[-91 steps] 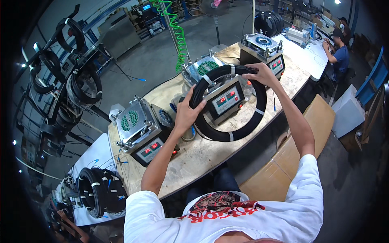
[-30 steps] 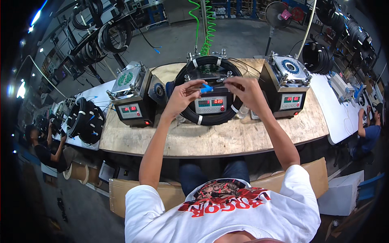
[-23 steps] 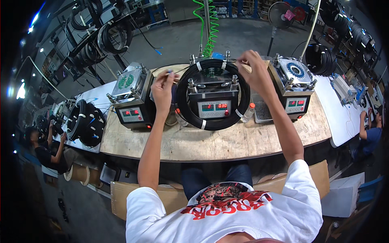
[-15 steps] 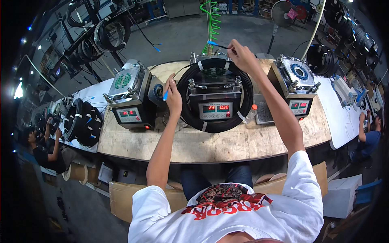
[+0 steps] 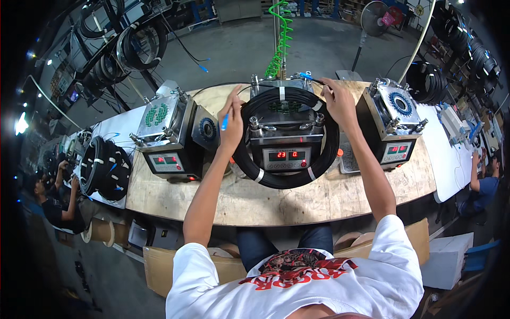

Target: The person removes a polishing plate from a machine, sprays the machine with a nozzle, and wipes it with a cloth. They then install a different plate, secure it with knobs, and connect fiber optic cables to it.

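Note:
A black cable coil, banded with white ties, stands tilted in front of the middle press machine. My left hand is closed at the coil's upper left, with a blue-tipped cable end held along the fingers. My right hand is at the coil's upper right, its fingers closed around the cable. From those fingertips a short cable length with a blue connector points left, above the coil. Exactly how each thumb meets the coil is partly hidden.
Similar press machines stand at left and right on the wooden table. A green spiral hose hangs behind. Cable bundles lie on the left table. A person works at far left, another at far right.
My right hand has come down to the coil's upper right, bringing the blue connector lower and to the right. My left hand stays beside the coil. The whole view has shifted slightly.

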